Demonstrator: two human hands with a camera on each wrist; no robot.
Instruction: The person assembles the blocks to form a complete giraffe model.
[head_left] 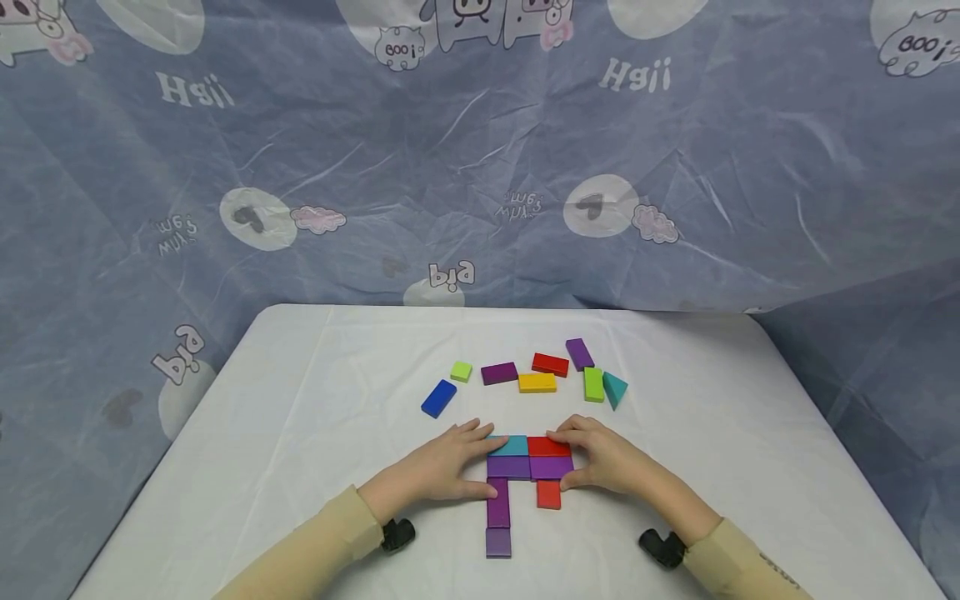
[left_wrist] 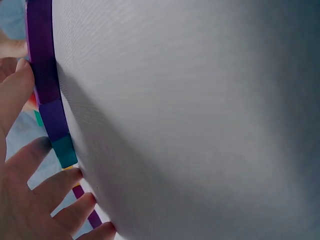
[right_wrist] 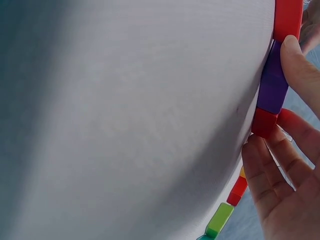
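Observation:
On the white table lies a flat arrangement of blocks. Its top row is a teal block beside a red block; two purple blocks form the row below. Downward from the left end run an upright purple block and a small purple square; under the right part sits a small red block. My left hand is spread, index fingertip on the teal block, thumb on the upright purple one. With fingers extended, my right hand touches the red block's far edge, its thumb near the small red block.
Behind the arrangement lie loose blocks: a blue one, a lime square, a dark purple one, a yellow one, a red one, a purple one, a green one and a teal triangle.

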